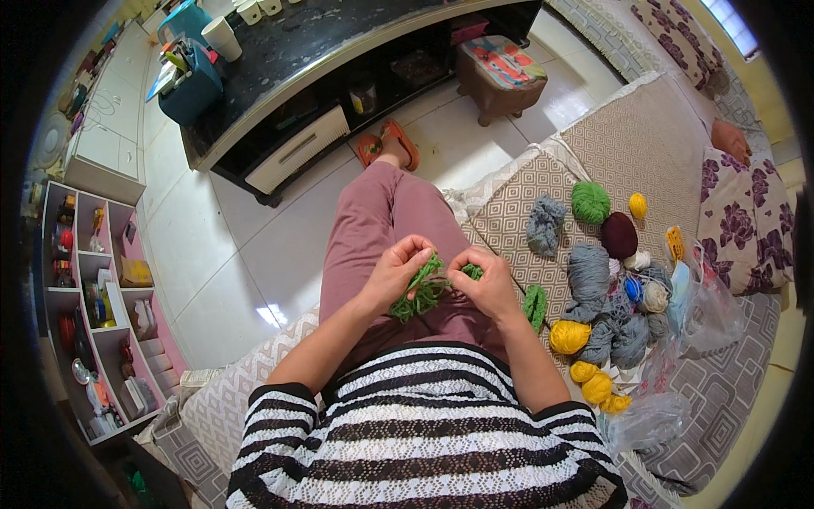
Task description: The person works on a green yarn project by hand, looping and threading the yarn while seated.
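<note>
Over my lap, my left hand grips a loose tangle of green yarn, its thumb and forefinger pinched together at the top and strands hanging below. Just to the right, my right hand is closed with a small bunch of the same green yarn showing at its fingers. A narrow gap separates the two hands, and any thin strand between them is too fine to make out. Beside my right wrist, a green knitted or crocheted strip lies on the patterned sofa cover.
To my right lie a green yarn ball, a maroon ball, grey skeins, yellow balls and clear plastic bags. Ahead stand a black-topped table and a padded stool. A compartmented shelf is at left.
</note>
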A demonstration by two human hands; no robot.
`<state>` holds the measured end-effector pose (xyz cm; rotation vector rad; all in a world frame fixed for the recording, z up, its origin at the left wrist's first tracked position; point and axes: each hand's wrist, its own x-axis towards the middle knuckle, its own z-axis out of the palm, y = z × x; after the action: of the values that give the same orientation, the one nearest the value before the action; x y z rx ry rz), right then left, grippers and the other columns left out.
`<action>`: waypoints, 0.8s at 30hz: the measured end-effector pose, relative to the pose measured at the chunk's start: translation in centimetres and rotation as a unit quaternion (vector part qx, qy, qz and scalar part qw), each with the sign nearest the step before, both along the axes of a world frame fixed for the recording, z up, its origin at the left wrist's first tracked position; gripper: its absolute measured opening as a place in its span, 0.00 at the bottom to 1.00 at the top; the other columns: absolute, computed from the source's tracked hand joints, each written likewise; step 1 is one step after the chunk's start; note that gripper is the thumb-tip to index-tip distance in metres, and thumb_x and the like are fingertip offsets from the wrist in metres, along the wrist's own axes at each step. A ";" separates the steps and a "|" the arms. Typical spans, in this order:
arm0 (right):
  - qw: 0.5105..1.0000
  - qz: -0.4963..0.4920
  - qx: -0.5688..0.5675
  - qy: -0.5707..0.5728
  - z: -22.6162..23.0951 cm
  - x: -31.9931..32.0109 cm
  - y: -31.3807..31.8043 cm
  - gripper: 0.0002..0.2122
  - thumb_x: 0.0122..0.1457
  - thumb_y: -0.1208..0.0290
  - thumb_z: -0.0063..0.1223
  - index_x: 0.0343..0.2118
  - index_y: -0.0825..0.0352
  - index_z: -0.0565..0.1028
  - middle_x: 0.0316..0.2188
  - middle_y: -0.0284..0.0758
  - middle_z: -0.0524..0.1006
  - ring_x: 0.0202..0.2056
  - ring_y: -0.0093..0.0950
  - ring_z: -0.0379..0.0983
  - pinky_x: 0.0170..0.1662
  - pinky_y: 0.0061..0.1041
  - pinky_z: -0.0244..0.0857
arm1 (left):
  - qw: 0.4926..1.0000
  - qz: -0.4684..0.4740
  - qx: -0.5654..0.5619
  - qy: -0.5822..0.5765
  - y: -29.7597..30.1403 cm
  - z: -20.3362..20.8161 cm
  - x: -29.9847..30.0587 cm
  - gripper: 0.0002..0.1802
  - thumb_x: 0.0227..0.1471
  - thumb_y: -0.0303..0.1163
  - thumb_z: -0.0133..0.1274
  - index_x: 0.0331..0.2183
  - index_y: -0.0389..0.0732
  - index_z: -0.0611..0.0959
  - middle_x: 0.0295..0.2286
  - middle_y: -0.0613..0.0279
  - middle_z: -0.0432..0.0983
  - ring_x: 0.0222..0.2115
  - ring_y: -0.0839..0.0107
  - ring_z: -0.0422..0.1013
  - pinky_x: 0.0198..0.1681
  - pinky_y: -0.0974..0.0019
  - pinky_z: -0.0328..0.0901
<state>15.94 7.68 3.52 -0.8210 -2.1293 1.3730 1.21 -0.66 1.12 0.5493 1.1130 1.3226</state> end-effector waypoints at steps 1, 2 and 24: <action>1.000 0.000 0.001 0.001 0.2 -0.2 -0.1 0.03 0.41 0.77 0.48 0.18 0.70 0.71 0.17 0.34 0.70 0.21 0.24 0.67 0.27 0.19 0.60 | 1.000 0.000 0.001 0.001 0.0 -0.1 0.0 0.06 0.51 0.32 0.41 0.31 0.40 0.69 0.23 0.71 0.65 0.11 0.87 0.57 0.08 0.84 0.51; 1.000 -0.004 -0.001 -0.002 0.4 -0.4 -0.3 0.04 0.41 0.76 0.50 0.18 0.70 0.71 0.18 0.34 0.70 0.22 0.24 0.67 0.28 0.19 0.60 | 1.000 -0.003 0.001 0.000 -0.1 -0.1 0.1 0.07 0.51 0.32 0.41 0.31 0.40 0.69 0.23 0.70 0.65 0.11 0.87 0.57 0.08 0.84 0.51; 0.994 -0.039 -0.100 0.012 -0.1 -0.5 -0.2 0.05 0.41 0.76 0.52 0.21 0.71 0.71 0.20 0.33 0.71 0.25 0.22 0.67 0.30 0.19 0.60 | 0.967 0.087 0.058 0.233 -1.1 -1.6 -1.3 0.09 0.46 0.29 0.47 0.31 0.37 0.69 0.26 0.66 0.65 0.26 0.80 0.63 0.29 0.78 0.59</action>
<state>15.40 7.47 3.45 -0.9488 -1.9417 1.5641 -0.06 -1.71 -0.51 0.8975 1.5000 1.4564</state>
